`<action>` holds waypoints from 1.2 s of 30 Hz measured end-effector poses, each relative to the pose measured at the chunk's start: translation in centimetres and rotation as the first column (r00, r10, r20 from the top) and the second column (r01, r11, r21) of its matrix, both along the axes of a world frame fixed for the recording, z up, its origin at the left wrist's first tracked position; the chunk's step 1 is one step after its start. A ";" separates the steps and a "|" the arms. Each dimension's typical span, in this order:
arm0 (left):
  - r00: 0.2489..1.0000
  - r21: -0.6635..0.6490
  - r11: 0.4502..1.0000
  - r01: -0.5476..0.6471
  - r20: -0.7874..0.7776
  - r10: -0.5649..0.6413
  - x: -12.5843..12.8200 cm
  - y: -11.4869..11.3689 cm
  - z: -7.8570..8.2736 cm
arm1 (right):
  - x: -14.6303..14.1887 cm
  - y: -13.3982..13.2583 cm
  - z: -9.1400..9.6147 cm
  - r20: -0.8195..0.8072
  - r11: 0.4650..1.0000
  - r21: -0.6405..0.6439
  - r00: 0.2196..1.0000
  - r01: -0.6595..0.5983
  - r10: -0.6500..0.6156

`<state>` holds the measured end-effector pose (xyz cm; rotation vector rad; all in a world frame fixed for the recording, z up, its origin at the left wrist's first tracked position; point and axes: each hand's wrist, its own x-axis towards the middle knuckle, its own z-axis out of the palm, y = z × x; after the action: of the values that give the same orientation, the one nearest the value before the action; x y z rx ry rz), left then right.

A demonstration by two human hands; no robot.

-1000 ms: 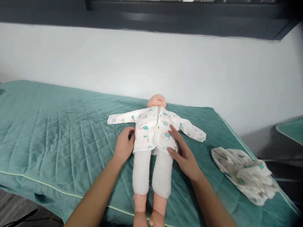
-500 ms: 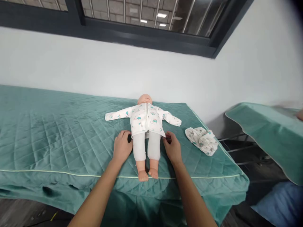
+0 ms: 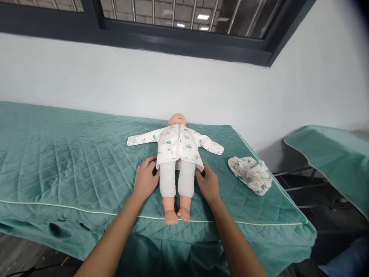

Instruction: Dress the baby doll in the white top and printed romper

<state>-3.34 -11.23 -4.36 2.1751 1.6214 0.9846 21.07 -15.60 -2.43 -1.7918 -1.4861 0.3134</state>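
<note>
A baby doll (image 3: 175,179) lies on its back on a green quilted bed (image 3: 72,161), head toward the wall and feet at the front edge. It wears a white printed shirt (image 3: 176,146) with both sleeves spread out; its legs are white cloth. My left hand (image 3: 145,180) rests on the quilt against the doll's left hip, fingers curled at the shirt's hem. My right hand (image 3: 208,184) lies against the other hip, fingers bent at the hem there. What the fingertips pinch is hidden.
A crumpled piece of the same printed cloth (image 3: 250,174) lies on the bed to the right of the doll. A second green-covered bed (image 3: 331,154) stands at the far right across a dark gap. A white wall and dark window frame are behind.
The view has pulled back and up from the doll. My right hand slid off the shirt front down to the doll's hip. My left hand stayed at the other hip.
</note>
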 end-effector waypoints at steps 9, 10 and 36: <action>0.934 -0.006 1.000 -0.017 0.356 0.018 -0.2 -0.3 0.1 | 3.2 -0.9 0.7 -0.365 0.987 -0.028 0.921 -0.156 0.135; 0.909 -0.011 1.000 -0.013 0.417 0.017 -0.3 -0.3 -0.1 | 3.9 -0.2 0.7 -0.569 0.992 0.014 0.815 -0.123 0.109; 0.851 -0.177 0.977 -0.115 0.489 0.189 -0.4 0.0 -0.4 | 12.0 13.7 0.0 -0.935 0.773 0.240 0.354 0.587 0.022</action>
<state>-3.71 -11.28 -4.71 1.5335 1.5568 1.3056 33.02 -1.85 -2.47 -1.0063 -0.3162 0.5043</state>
